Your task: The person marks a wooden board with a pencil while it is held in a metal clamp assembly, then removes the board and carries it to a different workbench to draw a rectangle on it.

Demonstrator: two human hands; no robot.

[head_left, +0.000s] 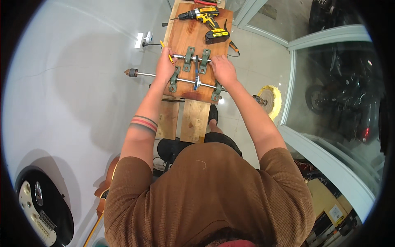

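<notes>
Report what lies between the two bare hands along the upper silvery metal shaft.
In the head view, from left hand to right hand: a green metal bracket, a narrow dark belt, then a second green metal bracket, along the shaft.

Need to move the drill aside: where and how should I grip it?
The drill is probably best gripped by its handle, from the right: that part is narrower than the battery, and the drill lies on its side, chuck pointing left.

Reddish-brown rectangular wooden board (pixel 177 37): smooth, faint sheen. Long silver metal rod (pixel 186 81) along near edge: glossy. Dark-green metal brackets (pixel 204 64): matt. Yellow-black plastic drill (pixel 207 18), far right corner: matt.
</notes>
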